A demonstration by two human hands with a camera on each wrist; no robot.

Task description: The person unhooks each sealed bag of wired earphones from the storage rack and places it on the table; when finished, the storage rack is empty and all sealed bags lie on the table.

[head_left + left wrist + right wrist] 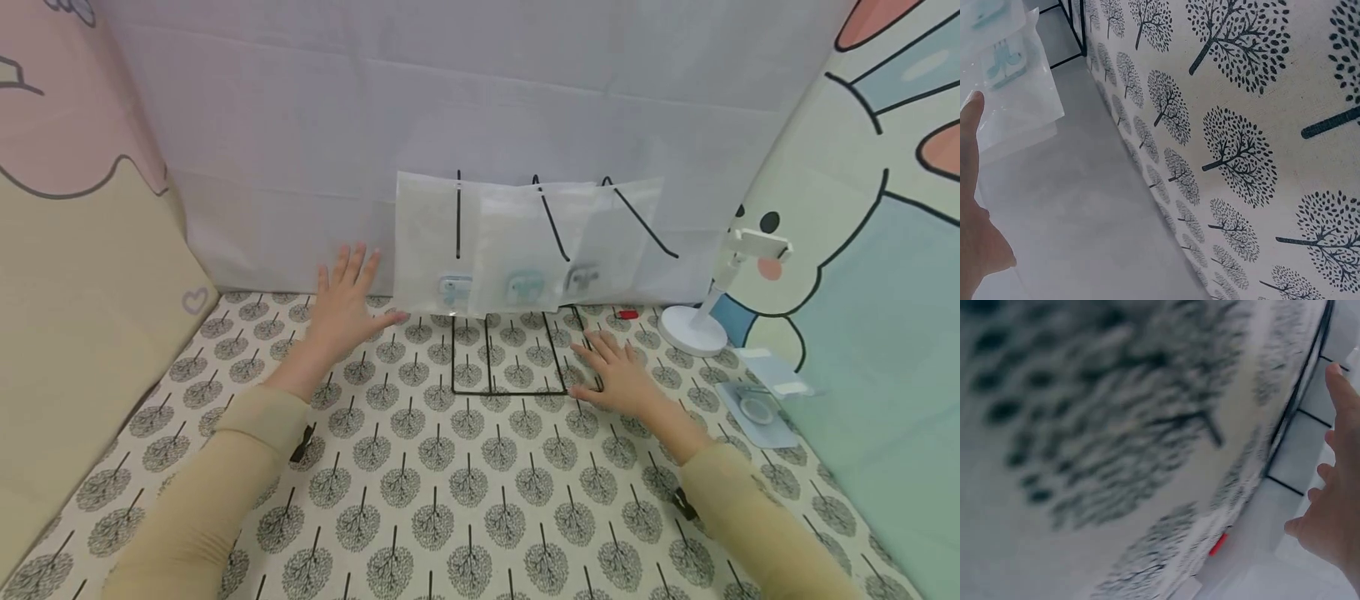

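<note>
A black wire rack (491, 392) stands at the back of the table, with prongs slanting up. Several frosted plastic bags (435, 225) hang from it. Earphones (1007, 65) show in one bag, pale blue; another bag holds dark grey earphones (582, 277). My left hand (341, 308) is spread just left of the bags, its thumb near the lower corner of the leftmost one. My right hand (618, 375) has its fingers extended at the right side of the rack's base; whether they touch the wire I cannot tell. Neither hand holds anything.
On the right stands a white phone stand (693, 329). In front of it lies a clear pouch (776, 437) with a round pale item. A small red object (627, 315) sits near the back edge. Cloth walls close in the tree-patterned tabletop (442, 508).
</note>
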